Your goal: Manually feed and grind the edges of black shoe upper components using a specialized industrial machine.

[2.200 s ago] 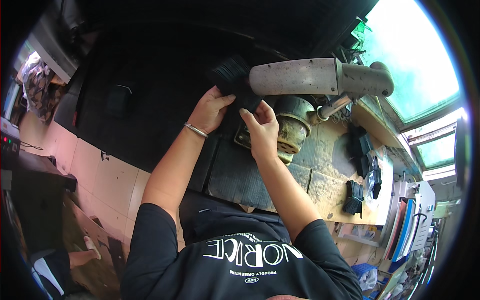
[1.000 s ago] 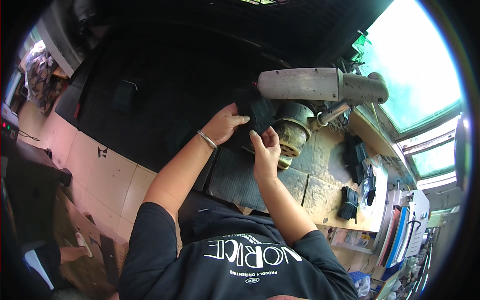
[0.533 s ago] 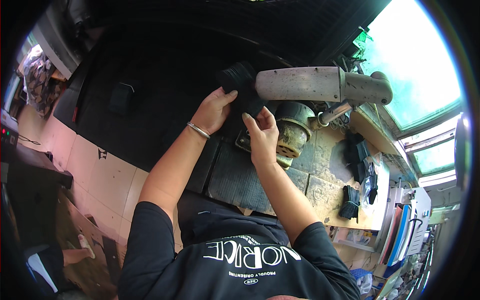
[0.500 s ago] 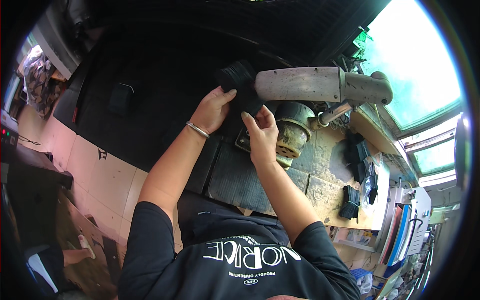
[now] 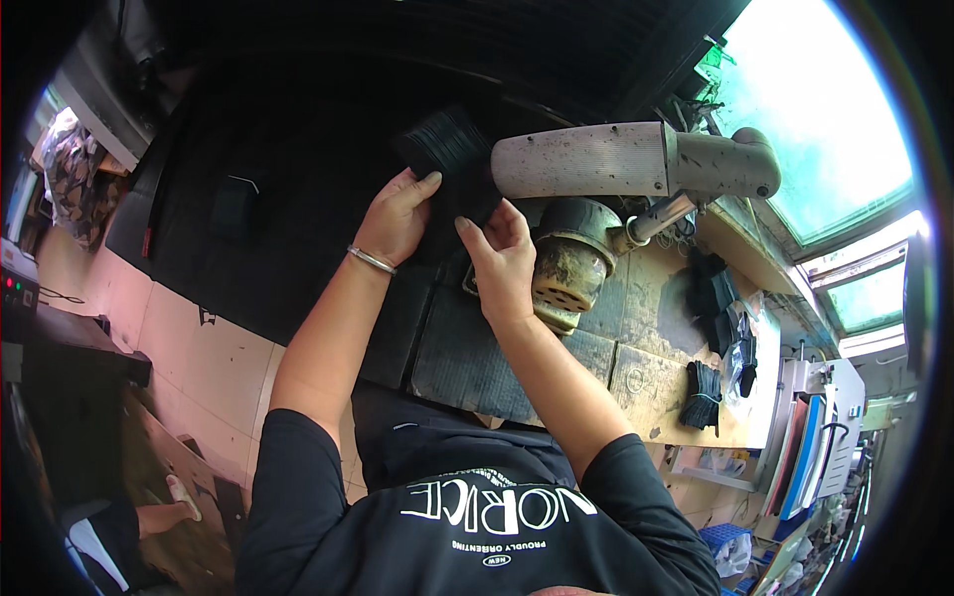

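My left hand (image 5: 397, 216) grips a stack of thin black layered pieces (image 5: 444, 142) by its near edge, thumb on top. My right hand (image 5: 507, 260) is closed at the lower right end of the same black material, thumb and fingers pinching it. The dark colour against the dark table makes the pieces' outlines and the link between the two parts hard to tell. Just right of the stack is the end of a long, pale, stained machine arm (image 5: 581, 162). Below that arm stands a worn round metal housing (image 5: 571, 258), close to my right hand.
A small dark bundle with a light band (image 5: 235, 207) lies on the black table at left. On the worn worktop (image 5: 641, 382) at right are a tied black bundle (image 5: 702, 394), more black pieces (image 5: 712, 298) and clear plastic. Another person's leg (image 5: 169, 517) shows at lower left.
Both hands and the black stack appear slightly further left in the picture, as the whole view has shifted a little. The grip of each hand looks the same.
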Demonstrator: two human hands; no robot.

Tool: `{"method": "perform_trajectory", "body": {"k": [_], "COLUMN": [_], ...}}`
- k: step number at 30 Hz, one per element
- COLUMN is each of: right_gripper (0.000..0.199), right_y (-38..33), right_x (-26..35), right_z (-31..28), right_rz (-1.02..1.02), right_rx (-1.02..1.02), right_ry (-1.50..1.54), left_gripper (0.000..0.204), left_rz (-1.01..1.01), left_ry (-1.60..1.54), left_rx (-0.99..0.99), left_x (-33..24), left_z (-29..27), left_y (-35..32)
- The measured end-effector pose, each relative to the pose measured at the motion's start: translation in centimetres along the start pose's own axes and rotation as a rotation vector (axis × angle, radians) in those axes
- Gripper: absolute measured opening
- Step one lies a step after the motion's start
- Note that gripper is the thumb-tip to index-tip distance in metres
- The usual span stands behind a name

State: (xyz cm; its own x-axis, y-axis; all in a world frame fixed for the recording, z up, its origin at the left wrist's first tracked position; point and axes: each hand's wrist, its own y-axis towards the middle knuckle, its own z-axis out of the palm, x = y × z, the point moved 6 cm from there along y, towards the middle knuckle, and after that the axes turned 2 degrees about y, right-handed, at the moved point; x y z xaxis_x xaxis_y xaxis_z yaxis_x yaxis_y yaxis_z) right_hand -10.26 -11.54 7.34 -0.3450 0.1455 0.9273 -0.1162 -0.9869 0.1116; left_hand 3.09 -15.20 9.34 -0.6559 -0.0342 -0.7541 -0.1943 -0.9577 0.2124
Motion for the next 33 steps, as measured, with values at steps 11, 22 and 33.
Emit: {"method": "perform_trajectory", "body": {"k": [11, 22, 33], "right_gripper": [0.046, 0.046, 0.053], "right_y": [-2.6, -4.7, -6.3], "right_x": [-0.4, -0.8, -1.4], "right_z": [-1.5, -3.3, -4.8], "right_rz": [0.045, 0.070, 0.061], "right_rx": [-0.036, -0.072, -0.070], "right_ry": [0.059, 0.058, 0.042], "left_gripper": [0.034, 0.029, 0.030], "left_rz": [-0.103, -0.159, -0.228], "left_ry": [-0.084, -0.135, -0.112], "left_rx": [0.042, 0.012, 0.012], "left_x": [2.3, 4.4, 5.9], "left_z": [0.3, 0.6, 0.8], "left_y": [-1.5, -3.0, -4.5]}}
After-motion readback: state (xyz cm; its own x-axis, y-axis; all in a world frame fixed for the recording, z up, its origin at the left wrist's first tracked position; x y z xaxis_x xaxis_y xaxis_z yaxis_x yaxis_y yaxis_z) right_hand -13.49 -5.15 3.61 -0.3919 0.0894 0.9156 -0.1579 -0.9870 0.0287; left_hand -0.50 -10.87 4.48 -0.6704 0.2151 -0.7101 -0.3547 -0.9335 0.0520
